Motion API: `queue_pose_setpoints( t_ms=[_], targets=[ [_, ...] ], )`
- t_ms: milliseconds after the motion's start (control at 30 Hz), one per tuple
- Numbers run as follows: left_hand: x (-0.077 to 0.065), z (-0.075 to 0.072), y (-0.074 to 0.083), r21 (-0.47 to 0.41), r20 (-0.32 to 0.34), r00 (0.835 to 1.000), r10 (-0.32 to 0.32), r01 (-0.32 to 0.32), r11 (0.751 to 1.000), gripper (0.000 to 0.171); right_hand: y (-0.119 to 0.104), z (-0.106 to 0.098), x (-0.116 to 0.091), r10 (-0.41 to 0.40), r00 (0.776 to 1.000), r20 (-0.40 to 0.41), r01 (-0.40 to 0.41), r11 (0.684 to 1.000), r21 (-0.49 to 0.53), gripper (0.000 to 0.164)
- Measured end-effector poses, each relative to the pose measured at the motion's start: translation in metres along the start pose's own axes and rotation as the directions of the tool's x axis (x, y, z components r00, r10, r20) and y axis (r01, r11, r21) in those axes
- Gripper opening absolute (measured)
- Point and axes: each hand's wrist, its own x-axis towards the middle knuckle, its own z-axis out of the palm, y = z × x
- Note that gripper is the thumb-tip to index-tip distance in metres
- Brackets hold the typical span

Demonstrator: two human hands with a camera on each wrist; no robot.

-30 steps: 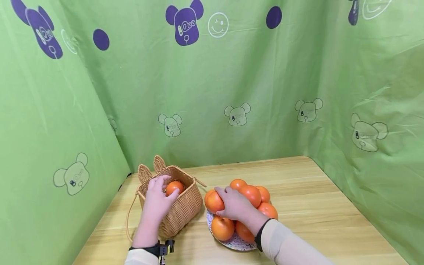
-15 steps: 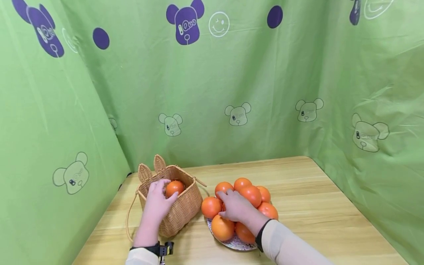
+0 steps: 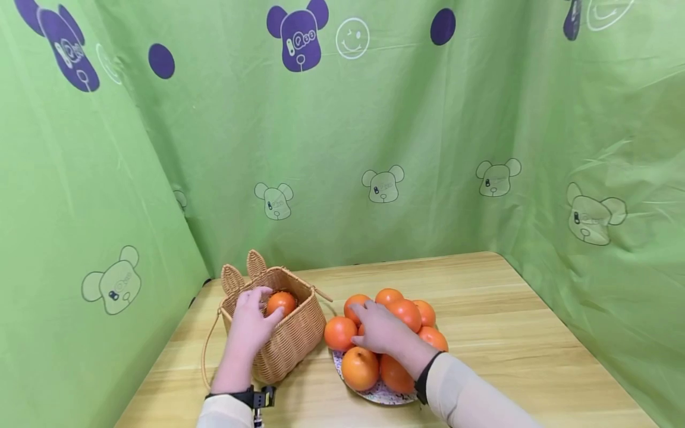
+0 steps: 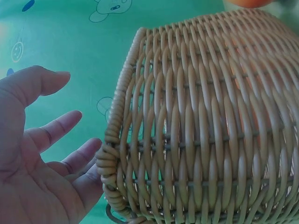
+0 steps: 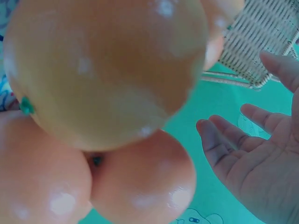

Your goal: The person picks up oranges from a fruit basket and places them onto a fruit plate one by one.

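My left hand (image 3: 250,320) hovers at the opening of a woven wicker basket (image 3: 291,348) with two ear shapes. Close to its thumb and fingers, a shiny orange (image 3: 282,302) lies inside. The left wrist view shows those fingers spread beside the basket wall (image 4: 196,116). Over a patterned plate (image 3: 381,393) piled with several oranges, my right hand (image 3: 381,327) reaches between an orange (image 3: 340,333) at the left rim and another orange (image 3: 355,307) behind it. In the right wrist view its fingers are loosely bent and grip nothing; a large orange (image 5: 107,74) fills the foreground.
A wood-grain table (image 3: 492,333) carries both basket and plate. Green printed cloth (image 3: 332,137) stands behind and along both sides. The basket's thin handle (image 3: 205,356) hangs down at its left.
My right hand held an orange at the plate's left side one second ago and has let it go there, slightly lower and further left. My left hand has barely moved.
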Motion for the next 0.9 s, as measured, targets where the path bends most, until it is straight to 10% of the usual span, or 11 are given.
queue_pose_setpoints(
  t_ms=[167,400,567,900],
  targets=[
    [0.008,-0.004,-0.003,0.043,0.009,1.0,0.002,-0.002,0.999,0.046,-0.008,-0.011,0.002,0.043,0.999,-0.009,-0.043,0.998,-0.053,0.017],
    [0.021,-0.012,-0.01,0.111,0.067,0.998,0.002,-0.009,0.994,0.047,-0.021,-0.03,-0.003,0.13,0.991,-0.013,-0.129,0.991,0.022,0.064],
    [0.035,-0.004,-0.006,0.167,0.156,0.987,0.027,-0.054,0.985,0.045,-0.027,-0.044,-0.002,0.078,0.995,-0.064,-0.08,0.996,-0.034,0.064],
    [0.062,0.023,0.031,0.439,0.241,0.965,-0.104,-0.013,0.898,0.02,-0.03,-0.065,0.0,0.067,0.989,-0.134,-0.075,0.996,-0.056,0.065]
  ],
)
